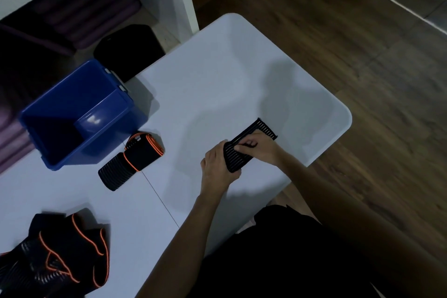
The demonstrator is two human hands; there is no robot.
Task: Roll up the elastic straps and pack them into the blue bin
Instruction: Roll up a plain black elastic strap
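A black ribbed elastic strap (235, 156) lies partly rolled near the right edge of the white table (217, 84). Its loose tail (264, 128) stretches flat toward the table's far right corner. My left hand (217, 167) grips the rolled end from the left. My right hand (260, 147) curls over the roll from the right, fingers on top. Two rolled straps with orange trim (131, 159) lie beside the blue bin (116, 106) at the table's left. The bin's inside looks dark and I see no strap in it.
A heap of unrolled black straps with orange edging (63, 251) sits at the table's near left corner. A black object (130, 51) stands on the floor behind the bin, with purple mats (92, 14) on a shelf. Wooden floor (362, 55) lies to the right.
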